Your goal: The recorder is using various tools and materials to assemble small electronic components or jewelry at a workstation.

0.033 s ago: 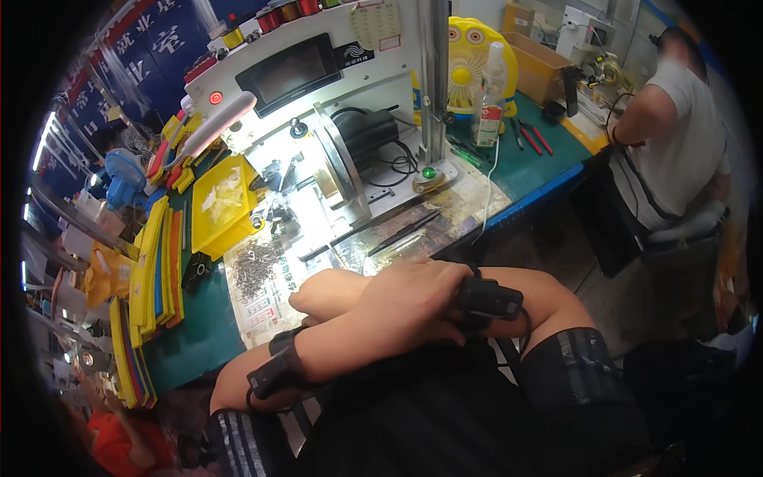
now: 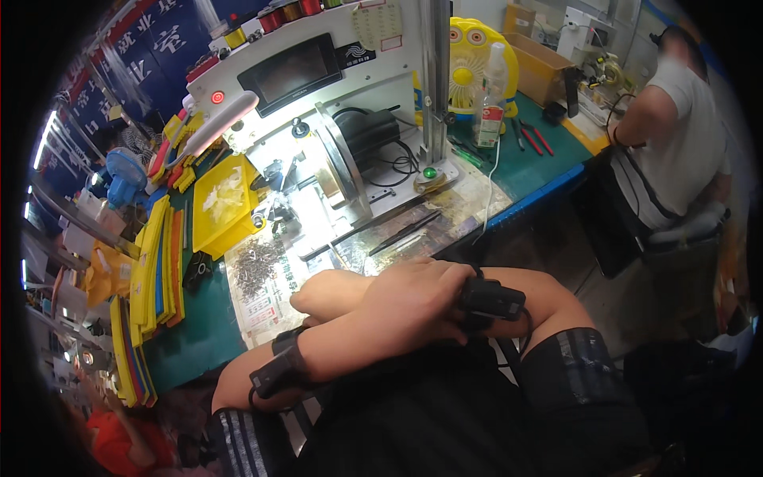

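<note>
In the head view, the left hand (image 2: 417,298) lies against the black module (image 2: 494,300) strapped to the right forearm (image 2: 548,298); I cannot tell either grip, the right hand (image 2: 330,290) being mostly hidden. A careless sweep could scatter the metal bits (image 2: 256,270); lifting might snag the module's cable (image 2: 528,327).

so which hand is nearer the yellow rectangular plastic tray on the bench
Right. The right hand lies in front of the tray, to its right; the left hand, crossed over the right forearm, is farther right.
</note>
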Tool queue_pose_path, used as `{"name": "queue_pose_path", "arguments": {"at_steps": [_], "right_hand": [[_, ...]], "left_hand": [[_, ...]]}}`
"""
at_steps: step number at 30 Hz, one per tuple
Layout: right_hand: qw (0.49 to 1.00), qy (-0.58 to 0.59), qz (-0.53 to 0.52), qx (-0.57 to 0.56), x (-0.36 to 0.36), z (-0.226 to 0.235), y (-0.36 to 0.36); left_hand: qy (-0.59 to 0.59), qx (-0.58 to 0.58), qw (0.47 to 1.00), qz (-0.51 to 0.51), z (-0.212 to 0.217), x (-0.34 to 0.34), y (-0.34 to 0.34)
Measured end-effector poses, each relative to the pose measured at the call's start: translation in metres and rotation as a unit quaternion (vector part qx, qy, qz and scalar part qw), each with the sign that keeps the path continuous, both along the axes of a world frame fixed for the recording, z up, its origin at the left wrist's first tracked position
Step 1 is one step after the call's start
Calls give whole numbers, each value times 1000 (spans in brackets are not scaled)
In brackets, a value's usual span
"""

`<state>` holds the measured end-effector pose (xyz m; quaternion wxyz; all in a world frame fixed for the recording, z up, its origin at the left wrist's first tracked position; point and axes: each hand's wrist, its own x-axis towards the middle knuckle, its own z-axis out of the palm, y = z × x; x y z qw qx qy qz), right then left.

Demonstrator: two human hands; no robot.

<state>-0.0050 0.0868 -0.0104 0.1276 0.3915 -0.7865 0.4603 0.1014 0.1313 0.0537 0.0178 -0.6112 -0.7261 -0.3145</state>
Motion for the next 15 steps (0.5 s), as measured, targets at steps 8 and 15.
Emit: {"name": "queue_pose_path", "arguments": {"at_steps": [8, 15], "right_hand": [[991, -95, 76, 63, -3, 11, 12], [975, -175, 115, 70, 48, -4, 131]], "left_hand": [[59, -15, 998, 34, -9, -8, -23], [133, 36, 983, 119, -17, -7, -88]]}}
